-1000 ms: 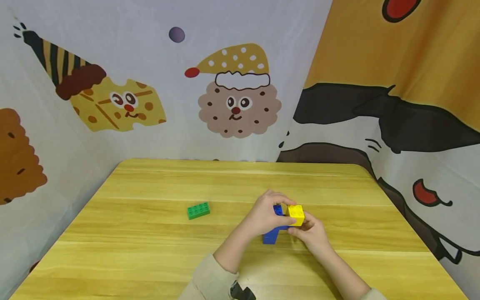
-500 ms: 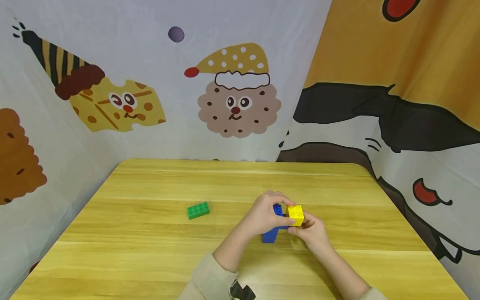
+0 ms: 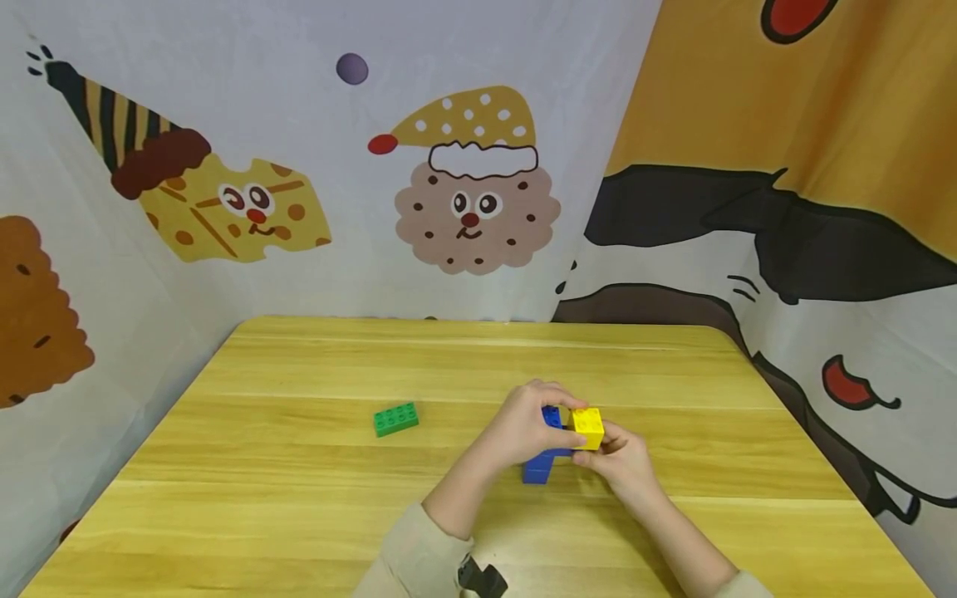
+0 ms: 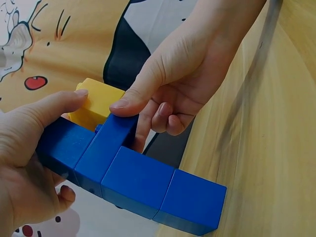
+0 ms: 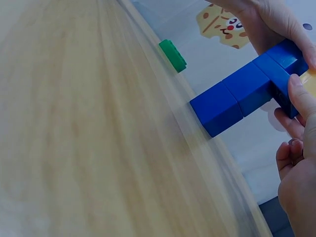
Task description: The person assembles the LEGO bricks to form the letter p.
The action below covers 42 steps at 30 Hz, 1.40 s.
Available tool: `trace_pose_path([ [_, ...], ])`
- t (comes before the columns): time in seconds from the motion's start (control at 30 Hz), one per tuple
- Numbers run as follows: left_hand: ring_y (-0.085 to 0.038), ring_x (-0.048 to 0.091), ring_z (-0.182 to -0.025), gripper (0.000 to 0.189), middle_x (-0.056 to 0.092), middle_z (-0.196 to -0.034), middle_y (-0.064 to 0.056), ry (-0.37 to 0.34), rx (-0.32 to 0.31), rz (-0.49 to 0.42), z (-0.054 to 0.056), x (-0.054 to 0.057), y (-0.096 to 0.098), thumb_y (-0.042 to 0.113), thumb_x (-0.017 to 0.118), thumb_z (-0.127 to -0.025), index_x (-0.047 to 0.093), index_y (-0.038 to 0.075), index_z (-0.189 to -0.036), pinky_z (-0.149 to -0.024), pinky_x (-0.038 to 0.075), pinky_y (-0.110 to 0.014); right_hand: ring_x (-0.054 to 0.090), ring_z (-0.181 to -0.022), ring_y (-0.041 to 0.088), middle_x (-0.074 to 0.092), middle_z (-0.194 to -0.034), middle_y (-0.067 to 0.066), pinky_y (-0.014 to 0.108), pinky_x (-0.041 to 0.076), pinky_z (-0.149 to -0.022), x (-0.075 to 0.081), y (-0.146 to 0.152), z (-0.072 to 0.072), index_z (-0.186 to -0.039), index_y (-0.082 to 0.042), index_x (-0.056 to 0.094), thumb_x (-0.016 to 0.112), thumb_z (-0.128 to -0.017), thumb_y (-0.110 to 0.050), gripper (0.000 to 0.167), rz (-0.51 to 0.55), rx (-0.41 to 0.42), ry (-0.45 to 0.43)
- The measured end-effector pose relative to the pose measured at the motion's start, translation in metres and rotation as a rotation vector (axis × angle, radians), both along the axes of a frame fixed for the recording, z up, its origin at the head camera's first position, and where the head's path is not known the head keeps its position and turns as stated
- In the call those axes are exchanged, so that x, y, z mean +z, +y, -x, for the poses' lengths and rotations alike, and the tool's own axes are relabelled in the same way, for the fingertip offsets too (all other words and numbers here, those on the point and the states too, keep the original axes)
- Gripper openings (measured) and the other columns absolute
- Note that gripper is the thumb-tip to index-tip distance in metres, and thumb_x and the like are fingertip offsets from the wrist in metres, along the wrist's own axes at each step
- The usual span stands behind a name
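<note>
Several blue toy building blocks (image 3: 535, 472) are joined into an upright column with a flatter brick reaching out to the right. A yellow block (image 3: 588, 428) sits on the outer end of that flatter brick; in the left wrist view a blue stud (image 4: 98, 128) shows beside it. My left hand (image 3: 519, 428) pinches the yellow block between thumb and fingers, its palm beside the column's top. From the right, my right hand (image 3: 624, 469) grips the end of the reaching brick, thumb (image 4: 129, 102) against it. The hands partly hide the joint.
A green eight-stud brick (image 3: 396, 419) lies on the wooden table (image 3: 299, 498), left of the hands. Behind the table hangs a cloth with cartoon prints (image 3: 478, 216).
The hands, yellow block and blue blocks shift very slightly to the left. Both hands keep their hold, and the green brick stays where it was.
</note>
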<state>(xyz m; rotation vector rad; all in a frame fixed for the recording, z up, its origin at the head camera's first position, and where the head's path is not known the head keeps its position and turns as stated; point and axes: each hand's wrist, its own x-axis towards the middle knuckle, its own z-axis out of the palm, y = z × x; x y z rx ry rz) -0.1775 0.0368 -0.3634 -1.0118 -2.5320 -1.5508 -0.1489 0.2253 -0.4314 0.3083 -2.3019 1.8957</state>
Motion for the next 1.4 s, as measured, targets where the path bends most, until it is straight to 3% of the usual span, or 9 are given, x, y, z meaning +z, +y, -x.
trace_pose_path([
  [0.23,-0.017,0.057,-0.102,0.036,0.066,-0.105,0.008,-0.013,0.001,0.0,0.001,0.001,0.0,0.018,0.083,-0.076,0.073,0.011,-0.11,-0.079,0.047,-0.019,0.062,-0.087,0.012,0.072,-0.091,-0.003,0.024,0.05,-0.075,0.0,0.0,0.001,-0.107,0.014,0.063,0.075,-0.077,0.007,0.033,0.012,0.009,0.004],
  [0.57,-0.016,0.056,-0.101,0.037,0.066,-0.104,0.01,-0.007,0.002,0.017,0.001,0.0,0.0,0.02,0.083,-0.075,0.073,0.013,-0.11,-0.079,0.046,-0.021,0.061,-0.084,0.013,0.071,-0.093,-0.002,0.025,0.051,-0.072,-0.004,0.004,0.001,-0.108,0.012,0.063,0.074,-0.078,0.006,0.032,0.016,0.043,0.015],
  [0.87,-0.014,0.054,-0.098,0.038,0.067,-0.105,0.011,0.051,-0.023,0.011,0.004,-0.001,-0.003,0.025,0.082,-0.077,0.072,0.015,-0.112,-0.078,0.044,-0.023,0.062,-0.092,0.014,0.07,-0.102,-0.002,0.028,0.053,-0.074,-0.007,0.006,0.004,-0.111,0.007,0.064,0.072,-0.081,0.005,0.031,0.043,0.093,0.026],
  [1.03,-0.016,0.054,-0.101,0.038,0.066,-0.107,0.011,0.038,-0.03,-0.019,0.003,0.0,-0.006,0.025,0.081,-0.078,0.072,0.014,-0.113,-0.079,0.044,-0.025,0.063,-0.09,0.014,0.069,-0.103,-0.001,0.028,0.053,-0.073,-0.007,0.005,0.004,-0.113,0.01,0.061,0.071,-0.082,0.005,0.034,0.039,0.112,0.041],
  [1.4,-0.01,0.051,-0.1,0.036,0.063,-0.111,0.014,-0.018,0.032,-0.102,0.0,0.006,-0.016,0.03,0.079,-0.08,0.071,0.019,-0.113,-0.08,0.046,-0.033,0.062,-0.087,0.015,0.069,-0.1,0.002,0.027,0.052,-0.075,-0.008,0.006,0.004,-0.114,0.008,0.061,0.069,-0.083,0.006,0.032,0.055,0.129,0.055],
])
